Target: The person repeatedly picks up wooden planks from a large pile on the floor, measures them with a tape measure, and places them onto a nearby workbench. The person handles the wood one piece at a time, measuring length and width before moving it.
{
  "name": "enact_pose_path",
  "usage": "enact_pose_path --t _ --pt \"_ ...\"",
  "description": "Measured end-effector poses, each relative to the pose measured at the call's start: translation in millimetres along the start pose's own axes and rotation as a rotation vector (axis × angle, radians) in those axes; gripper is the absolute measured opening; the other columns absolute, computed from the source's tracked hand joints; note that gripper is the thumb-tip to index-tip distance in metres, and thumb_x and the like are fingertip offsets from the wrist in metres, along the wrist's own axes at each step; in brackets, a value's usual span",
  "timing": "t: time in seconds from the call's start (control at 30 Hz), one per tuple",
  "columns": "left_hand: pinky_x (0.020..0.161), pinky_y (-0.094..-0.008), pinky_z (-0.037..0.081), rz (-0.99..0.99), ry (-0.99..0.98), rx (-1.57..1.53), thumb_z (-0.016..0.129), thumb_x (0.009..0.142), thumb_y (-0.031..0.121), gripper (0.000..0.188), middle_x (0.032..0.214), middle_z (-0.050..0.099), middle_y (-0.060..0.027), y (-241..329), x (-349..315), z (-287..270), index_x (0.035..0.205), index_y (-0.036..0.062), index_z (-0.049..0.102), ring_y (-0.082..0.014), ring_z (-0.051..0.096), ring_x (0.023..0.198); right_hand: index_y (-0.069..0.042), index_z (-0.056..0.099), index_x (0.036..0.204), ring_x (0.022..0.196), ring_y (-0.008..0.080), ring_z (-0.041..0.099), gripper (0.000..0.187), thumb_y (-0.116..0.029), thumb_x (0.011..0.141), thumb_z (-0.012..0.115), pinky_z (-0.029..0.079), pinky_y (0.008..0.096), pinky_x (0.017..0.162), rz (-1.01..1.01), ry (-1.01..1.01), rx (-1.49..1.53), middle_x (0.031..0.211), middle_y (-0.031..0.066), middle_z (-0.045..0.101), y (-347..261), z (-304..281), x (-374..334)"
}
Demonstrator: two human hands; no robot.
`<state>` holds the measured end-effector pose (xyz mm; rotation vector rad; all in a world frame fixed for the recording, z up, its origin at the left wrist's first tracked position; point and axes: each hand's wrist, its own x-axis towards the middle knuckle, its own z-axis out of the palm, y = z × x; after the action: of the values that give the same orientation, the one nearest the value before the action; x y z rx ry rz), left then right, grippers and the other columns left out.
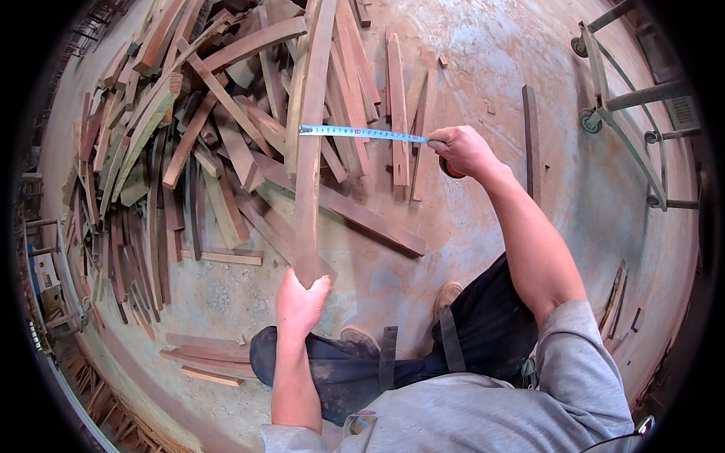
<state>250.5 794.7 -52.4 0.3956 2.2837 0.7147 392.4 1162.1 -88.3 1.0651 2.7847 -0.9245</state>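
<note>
My left hand [300, 302] grips the near end of a long wooden board [308, 189], which runs away from me toward the pile. In my right hand [464, 152] is a tape measure [451, 167], its red and black case mostly hidden by my fingers. From there the pale blue tape blade [389, 135] stretches leftward, and its metal hook end lies over the board's width. My right fingers are closed round the case and the blade beside it.
A large jumbled pile of wood offcuts [219, 128] covers the far left floor. Several loose strips [398, 113] lie right of it, with one dark strip [532, 143] farther over. A wheeled metal cart [604, 106] stands at the far right. More strips [211, 362] lie by my left knee.
</note>
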Motion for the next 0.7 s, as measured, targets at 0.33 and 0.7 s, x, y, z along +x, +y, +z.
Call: enact_pose_path --t 0.33,0.7 --pt "0.06 -0.031 0.053 -0.104 -0.228 -0.563 0.066 0.08 0.022 0.052 0.098 0.064 -0.0133 3 -2 -12 0.124 -0.0001 0.05 -0.0181 0.063 0.071 -0.011 0.073 0.094 0.078 0.0317 0.066 0.019 -0.023 0.089 0.059 0.052 0.0395 0.073 0.039 0.057 0.143 0.085 0.0123 0.07 -8 -2 6" --pt "0.048 -0.0321 0.052 -0.06 -0.548 -1.096 0.06 0.083 0.022 0.056 0.094 0.063 -0.0188 -14 6 -28 0.129 -0.0031 0.043 -0.0255 0.066 0.058 -0.013 0.073 0.097 0.081 0.0316 0.066 0.021 -0.024 0.09 0.057 0.052 0.0392 0.075 0.069 0.015 0.119 0.087 0.0136 0.07 0 4 15"
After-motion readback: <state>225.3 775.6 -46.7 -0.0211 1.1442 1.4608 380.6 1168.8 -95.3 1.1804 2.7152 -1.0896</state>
